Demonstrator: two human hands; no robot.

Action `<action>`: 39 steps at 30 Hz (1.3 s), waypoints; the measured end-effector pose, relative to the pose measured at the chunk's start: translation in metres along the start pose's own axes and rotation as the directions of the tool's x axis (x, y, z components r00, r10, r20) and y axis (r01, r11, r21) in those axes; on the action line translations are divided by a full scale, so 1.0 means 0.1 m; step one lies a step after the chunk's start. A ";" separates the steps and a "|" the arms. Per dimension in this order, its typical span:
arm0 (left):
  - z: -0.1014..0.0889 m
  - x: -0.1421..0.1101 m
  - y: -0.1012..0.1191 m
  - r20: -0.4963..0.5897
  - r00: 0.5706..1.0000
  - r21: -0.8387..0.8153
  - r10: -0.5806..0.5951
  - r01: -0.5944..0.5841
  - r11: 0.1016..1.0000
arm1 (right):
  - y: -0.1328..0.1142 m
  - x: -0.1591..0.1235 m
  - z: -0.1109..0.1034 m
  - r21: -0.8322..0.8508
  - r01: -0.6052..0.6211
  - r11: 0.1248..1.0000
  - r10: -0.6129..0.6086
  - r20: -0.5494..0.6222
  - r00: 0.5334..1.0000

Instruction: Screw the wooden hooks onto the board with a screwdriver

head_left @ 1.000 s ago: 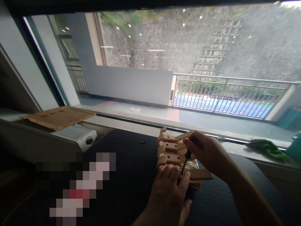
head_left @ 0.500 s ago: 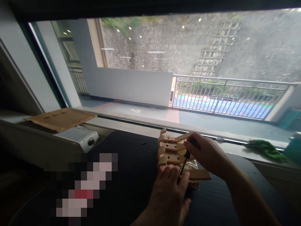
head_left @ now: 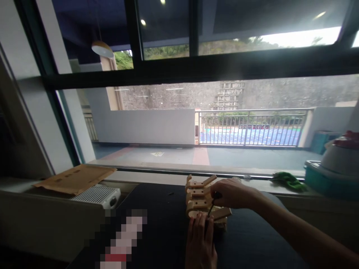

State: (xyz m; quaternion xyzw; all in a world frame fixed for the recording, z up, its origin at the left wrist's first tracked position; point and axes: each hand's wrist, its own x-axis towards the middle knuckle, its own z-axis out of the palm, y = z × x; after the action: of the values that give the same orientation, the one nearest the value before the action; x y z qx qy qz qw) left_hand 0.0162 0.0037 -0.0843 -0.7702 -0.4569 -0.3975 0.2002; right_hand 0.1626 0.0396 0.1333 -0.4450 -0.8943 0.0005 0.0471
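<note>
Several pale wooden curved pieces (head_left: 198, 192) with dark holes lie side by side on a black table (head_left: 159, 228). My right hand (head_left: 234, 193) is closed around the dark handle of a screwdriver (head_left: 211, 207), its thin shaft slanting down to the nearest wooden piece (head_left: 223, 213). On that same piece my left hand (head_left: 199, 239) presses its fingers, just left of the screwdriver's tip. The tip and whatever it touches are hidden by the fingers. Under the wood, a wrapped block (head_left: 221, 225) shows in part.
A small dark object (head_left: 171, 193) lies on the table left of the wood. Beyond the left edge are a white slatted appliance (head_left: 97, 196) and a brown paper envelope (head_left: 78, 177). A green cloth (head_left: 288, 181) and a teal tub (head_left: 322, 181) are by the window at right.
My view has tilted upward, so the hands and wood appear lower. The screwdriver stays at the nearest wooden piece, and my right hand has turned around its handle.
</note>
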 end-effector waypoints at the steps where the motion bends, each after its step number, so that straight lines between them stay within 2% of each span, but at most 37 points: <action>1: 0.02 0.00 -0.02 -0.024 1.000 0.000 0.012 -0.012 1.000 | -0.03 -0.01 -0.02 -0.017 0.018 1.000 -0.018 0.021 1.000; 6: 0.23 -0.05 -0.18 -0.136 0.983 0.065 0.121 -0.113 0.991 | -0.17 0.03 -0.02 -0.107 0.043 0.993 -0.035 0.080 0.996; 10: 0.35 -0.09 -0.24 -0.180 0.973 0.133 0.147 -0.124 0.983 | -0.17 0.09 0.00 -0.145 0.040 0.989 -0.024 0.113 0.993; 17: 0.19 -0.07 -0.14 -0.092 0.991 0.042 0.096 -0.092 0.995 | -0.11 0.15 -0.03 -0.159 0.030 0.987 -0.003 0.169 0.986; 22: 0.18 -0.07 -0.15 -0.110 0.988 0.033 0.108 -0.105 0.994 | -0.21 0.19 -0.13 -0.165 0.171 0.971 -0.131 0.226 0.965; 26: 0.19 -0.08 -0.17 -0.117 0.985 0.036 0.129 -0.125 0.991 | -0.28 0.26 -0.10 -0.178 0.239 0.955 -0.195 0.230 0.953; 28: 0.18 -0.08 -0.16 -0.108 0.986 0.039 0.129 -0.125 0.991 | -0.29 0.28 -0.06 -0.174 0.232 0.957 -0.192 0.221 0.956; 32: 0.11 -0.07 -0.11 -0.061 0.994 0.039 0.090 -0.088 0.995 | -0.23 0.28 -0.05 -0.160 0.150 0.976 -0.110 0.234 0.966; 35: 0.06 -0.06 -0.07 -0.024 0.999 0.011 0.049 -0.049 0.999 | -0.21 0.26 -0.12 -0.154 0.112 0.982 -0.073 0.236 0.969; 39: 0.01 -0.05 -0.05 0.013 0.999 -0.024 0.033 -0.033 0.999 | -0.23 0.25 -0.24 -0.150 0.141 0.979 -0.100 0.250 0.963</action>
State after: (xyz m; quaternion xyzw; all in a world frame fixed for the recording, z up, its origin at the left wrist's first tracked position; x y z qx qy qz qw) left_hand 0.0114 0.0043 -0.0894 -0.7827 -0.4407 -0.3943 0.1943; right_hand 0.1309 0.0448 0.1601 -0.3885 -0.9158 -0.0230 -0.0990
